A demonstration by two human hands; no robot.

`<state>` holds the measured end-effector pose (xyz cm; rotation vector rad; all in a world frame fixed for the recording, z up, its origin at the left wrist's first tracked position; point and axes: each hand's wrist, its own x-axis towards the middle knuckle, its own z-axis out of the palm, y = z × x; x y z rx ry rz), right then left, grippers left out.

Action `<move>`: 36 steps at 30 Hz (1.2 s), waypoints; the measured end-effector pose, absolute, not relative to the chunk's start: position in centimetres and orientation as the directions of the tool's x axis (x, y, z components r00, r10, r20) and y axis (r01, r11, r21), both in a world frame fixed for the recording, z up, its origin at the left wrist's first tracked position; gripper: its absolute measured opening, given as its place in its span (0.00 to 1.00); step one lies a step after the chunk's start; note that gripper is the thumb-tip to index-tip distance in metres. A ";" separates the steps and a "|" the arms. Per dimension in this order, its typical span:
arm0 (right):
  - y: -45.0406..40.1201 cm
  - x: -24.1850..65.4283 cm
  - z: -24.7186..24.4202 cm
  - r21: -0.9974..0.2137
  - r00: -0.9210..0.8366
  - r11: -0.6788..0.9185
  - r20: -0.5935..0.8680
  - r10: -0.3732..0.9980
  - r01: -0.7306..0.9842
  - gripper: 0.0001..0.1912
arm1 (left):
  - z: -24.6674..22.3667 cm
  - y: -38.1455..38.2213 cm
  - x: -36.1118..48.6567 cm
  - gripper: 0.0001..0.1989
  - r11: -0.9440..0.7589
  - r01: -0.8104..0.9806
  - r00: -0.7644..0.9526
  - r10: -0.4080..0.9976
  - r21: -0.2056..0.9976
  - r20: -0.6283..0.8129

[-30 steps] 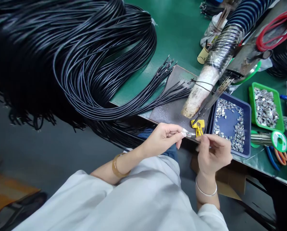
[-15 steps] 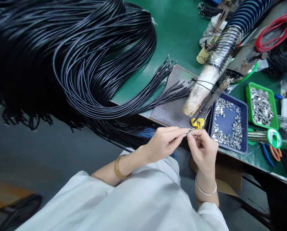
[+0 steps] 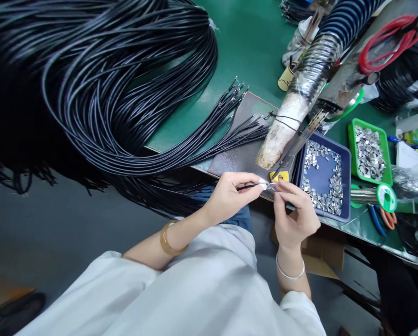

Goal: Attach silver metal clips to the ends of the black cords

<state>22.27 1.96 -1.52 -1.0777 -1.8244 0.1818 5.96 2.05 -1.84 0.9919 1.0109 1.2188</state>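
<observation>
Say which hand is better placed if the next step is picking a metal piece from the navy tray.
Probably the right hand: it is nearer the navy tray of metal pieces, while the left hand pinches a black cable.

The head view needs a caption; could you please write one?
Left hand pinching a black cable, right hand by its tip, near a tray of metal pieces.
</observation>
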 end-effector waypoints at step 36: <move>0.2 27.0 -0.2 -0.627 -0.069 0.483 0.566 0.821 0.611 0.05 | -0.9 1.1 4.4 0.07 0.040 0.123 0.394 0.915 0.992 -0.086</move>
